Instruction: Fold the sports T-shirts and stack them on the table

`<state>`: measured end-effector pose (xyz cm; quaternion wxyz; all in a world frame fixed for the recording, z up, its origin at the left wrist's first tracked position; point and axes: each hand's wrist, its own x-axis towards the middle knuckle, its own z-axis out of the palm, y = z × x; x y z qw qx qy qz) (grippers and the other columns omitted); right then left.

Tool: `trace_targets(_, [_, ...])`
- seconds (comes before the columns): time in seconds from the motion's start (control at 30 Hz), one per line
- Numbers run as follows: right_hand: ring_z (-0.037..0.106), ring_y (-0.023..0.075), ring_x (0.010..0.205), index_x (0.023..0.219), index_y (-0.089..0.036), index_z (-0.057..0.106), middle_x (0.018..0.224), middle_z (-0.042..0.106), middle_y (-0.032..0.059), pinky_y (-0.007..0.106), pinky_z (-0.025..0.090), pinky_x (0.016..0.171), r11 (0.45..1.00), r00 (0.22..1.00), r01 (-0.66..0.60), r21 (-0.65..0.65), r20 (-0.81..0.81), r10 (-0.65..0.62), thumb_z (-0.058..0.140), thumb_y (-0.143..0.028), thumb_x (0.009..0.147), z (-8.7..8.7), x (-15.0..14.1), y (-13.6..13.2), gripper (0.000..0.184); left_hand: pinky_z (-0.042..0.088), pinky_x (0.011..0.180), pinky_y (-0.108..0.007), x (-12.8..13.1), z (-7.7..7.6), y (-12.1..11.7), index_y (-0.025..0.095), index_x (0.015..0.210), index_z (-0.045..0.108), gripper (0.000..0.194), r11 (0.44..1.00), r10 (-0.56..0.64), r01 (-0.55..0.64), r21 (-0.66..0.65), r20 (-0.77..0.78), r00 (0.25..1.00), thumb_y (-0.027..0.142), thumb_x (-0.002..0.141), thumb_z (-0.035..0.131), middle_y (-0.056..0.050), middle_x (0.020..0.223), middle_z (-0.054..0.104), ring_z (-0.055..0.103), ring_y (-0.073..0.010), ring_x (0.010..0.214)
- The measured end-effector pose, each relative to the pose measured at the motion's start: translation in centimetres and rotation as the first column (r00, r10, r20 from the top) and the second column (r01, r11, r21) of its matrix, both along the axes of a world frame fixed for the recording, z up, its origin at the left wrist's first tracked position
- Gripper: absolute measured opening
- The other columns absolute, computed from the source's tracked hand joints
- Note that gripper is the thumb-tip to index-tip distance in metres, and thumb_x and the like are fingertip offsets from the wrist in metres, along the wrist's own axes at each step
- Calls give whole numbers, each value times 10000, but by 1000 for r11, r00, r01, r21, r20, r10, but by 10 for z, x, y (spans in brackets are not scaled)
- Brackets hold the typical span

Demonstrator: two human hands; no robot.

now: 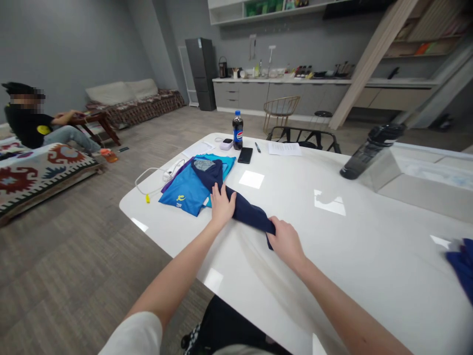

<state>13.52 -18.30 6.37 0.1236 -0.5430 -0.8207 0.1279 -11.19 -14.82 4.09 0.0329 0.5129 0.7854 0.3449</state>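
Note:
A dark navy garment (247, 209) lies folded into a narrow strip across the white table (332, 246). My left hand (221, 204) presses flat on its middle, fingers spread. My right hand (286, 241) grips the near end of the strip. The garment's far end rests on a pile of folded bright blue shirts (186, 190), with a purple one peeking out beneath them.
Beyond the pile stand a cola bottle (237, 129), a black phone (245, 155), a pen, papers (284, 148) and a white cable (155, 175). A black water bottle (371, 148) lies at right near a clear box. Blue cloth (461, 264) sits at the right edge. A person sits far left.

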Motion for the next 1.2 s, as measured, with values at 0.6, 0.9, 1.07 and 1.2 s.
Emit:
trace_targets(0.6, [648, 260, 806, 944, -196, 623, 836, 690, 60, 354, 407, 748, 990, 991, 126, -69, 42, -123, 605, -258, 973, -4, 167, -159, 71, 394, 1141, -509, 307, -3, 54, 157, 1443, 513, 576, 790, -613, 598, -135, -178, 769, 105, 869, 531, -209, 1513, 475, 484, -344, 1371])
trace_targets(0.9, [645, 179, 797, 927, -257, 706, 859, 720, -9, 299, 425, 761, 958, 910, 60, -282, -379, -168, 502, -410, 1040, 15, 167, -138, 279, 548, 927, -411, 271, -3, 91, 165, 936, 654, 78, 903, -277, 427, 36, 810, 517, 188, 890, 595, -120, 980, 714, 698, -272, 999])
trace_targets(1.07, [607, 170, 698, 939, -242, 714, 814, 694, -2, 293, 435, 689, 940, 862, 192, -281, -410, -299, 520, -443, 1009, -5, 174, -75, 288, 582, 859, -401, 217, -21, 80, 150, 1113, 610, 219, 954, -172, 299, 14, 844, 509, 204, 932, 499, -122, 1018, 701, 707, -228, 918])
trace_targets(1.2, [640, 198, 852, 1180, -207, 693, 998, 703, 55, 310, 456, 796, 956, 893, 267, -123, -341, -294, 572, -396, 984, -24, 167, -11, 298, 482, 1086, -448, 183, -21, 78, 202, 1332, 544, 500, 932, -362, 319, 171, 450, 816, 190, 839, 627, -136, 1323, 593, 597, -260, 1237])
